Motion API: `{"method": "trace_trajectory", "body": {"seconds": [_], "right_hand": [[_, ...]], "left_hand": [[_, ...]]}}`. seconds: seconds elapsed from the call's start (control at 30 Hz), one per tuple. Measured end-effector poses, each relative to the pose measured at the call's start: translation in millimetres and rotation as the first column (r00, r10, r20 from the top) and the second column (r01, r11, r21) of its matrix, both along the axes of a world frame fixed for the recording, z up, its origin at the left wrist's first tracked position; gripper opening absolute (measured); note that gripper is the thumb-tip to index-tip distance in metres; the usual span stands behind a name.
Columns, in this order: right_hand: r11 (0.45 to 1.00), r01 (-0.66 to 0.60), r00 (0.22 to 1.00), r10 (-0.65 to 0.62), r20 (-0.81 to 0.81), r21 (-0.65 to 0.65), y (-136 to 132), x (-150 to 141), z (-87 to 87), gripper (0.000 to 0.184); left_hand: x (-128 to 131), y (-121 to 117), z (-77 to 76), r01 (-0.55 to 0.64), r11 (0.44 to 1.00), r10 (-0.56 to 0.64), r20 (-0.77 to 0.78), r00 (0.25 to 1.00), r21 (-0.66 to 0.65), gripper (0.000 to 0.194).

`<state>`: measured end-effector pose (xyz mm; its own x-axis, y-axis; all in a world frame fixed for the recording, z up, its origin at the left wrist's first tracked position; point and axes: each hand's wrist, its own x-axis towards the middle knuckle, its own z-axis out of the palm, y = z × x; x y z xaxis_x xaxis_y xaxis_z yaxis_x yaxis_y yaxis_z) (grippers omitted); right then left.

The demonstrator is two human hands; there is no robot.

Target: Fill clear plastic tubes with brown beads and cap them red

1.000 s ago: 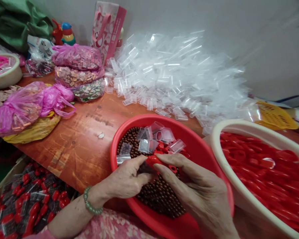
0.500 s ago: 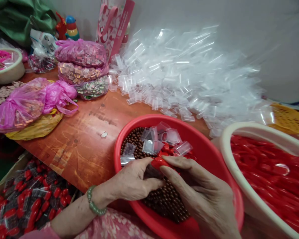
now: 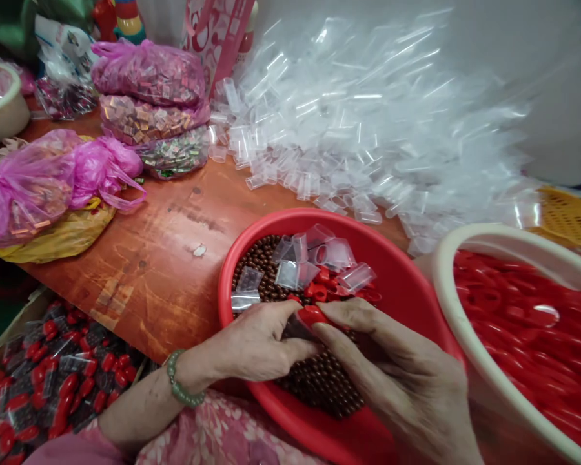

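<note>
2 hands pinch 1 red-ended piece over 1 red basin.

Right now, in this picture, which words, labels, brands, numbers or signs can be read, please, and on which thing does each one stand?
No text can be read here.
Pink-and-white bag at the back: pale print on its pink side, too small and blurred to read.
White bag at upper left: dark marks, too blurred to tell if they are letters.
Held red-ended piece: no lettering visible.
</note>
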<state>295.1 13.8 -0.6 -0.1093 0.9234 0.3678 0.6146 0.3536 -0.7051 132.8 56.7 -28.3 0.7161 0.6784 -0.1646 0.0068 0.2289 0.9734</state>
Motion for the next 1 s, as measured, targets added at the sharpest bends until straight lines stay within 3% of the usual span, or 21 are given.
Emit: {"method": "trace_trajectory", "body": {"seconds": [0.13, 0.27, 0.37, 0.5, 0.63, 0.73, 0.8, 0.9, 1.0], "right_hand": [[0.998, -0.041, 0.997, 0.038, 0.072, 0.039, -1.1, -2.7, 2.9, 0.020], [0.987, -0.094, 0.980, 0.068, 0.189, 0.133, 3.4, -4.1, 8.0, 0.021], [0.987, -0.107, 0.948, 0.065, 0.313, 0.119, 3.2, -4.1, 4.8, 0.026], [0.981, -0.092, 0.867, -0.007, 0.499, 0.173, 2.0, -8.4, -9.2, 0.065], [0.937, -0.088, 0.833, -0.117, 0.540, 0.338, 4.9, -15.5, -16.4, 0.058], [0.921, -0.140, 0.849, -0.078, 0.522, 0.364, 5.2, -18.1, -13.4, 0.056], [0.911, -0.172, 0.854, -0.051, 0.518, 0.374, 4.1, -18.3, -11.1, 0.055], [0.888, -0.203, 0.852, -0.048, 0.522, 0.413, 2.4, -17.6, -10.5, 0.055], [0.879, -0.210, 0.842, -0.060, 0.536, 0.428, 2.3, -16.3, -12.3, 0.053]], "left_hand": [[-1.3, 0.2, 1.0, 0.017, 1.000, -0.016, -0.052, 0.999, 0.020, 0.019], [-0.3, -0.4, 3.0, -0.039, 0.999, 0.039, -0.026, 0.999, 0.006, 0.018], [2.9, 1.0, 4.2, -0.085, 0.990, 0.096, 0.099, 0.990, -0.114, 0.021], [6.1, 4.1, 6.0, -0.049, 0.915, 0.131, 0.180, 0.975, -0.401, 0.029], [3.1, 3.0, 8.0, -0.026, 0.889, 0.148, 0.234, 0.961, -0.457, 0.043], [-0.9, -1.2, 11.1, 0.022, 0.881, 0.120, 0.269, 0.956, -0.472, 0.049], [-0.8, -4.6, 13.2, 0.044, 0.838, 0.117, 0.257, 0.959, -0.544, 0.060], [6.3, -9.0, 13.5, -0.080, 0.770, 0.202, 0.123, 0.972, -0.633, 0.073], [17.1, -11.6, 9.5, -0.331, 0.785, 0.362, -0.045, 0.931, -0.523, 0.055]]}}
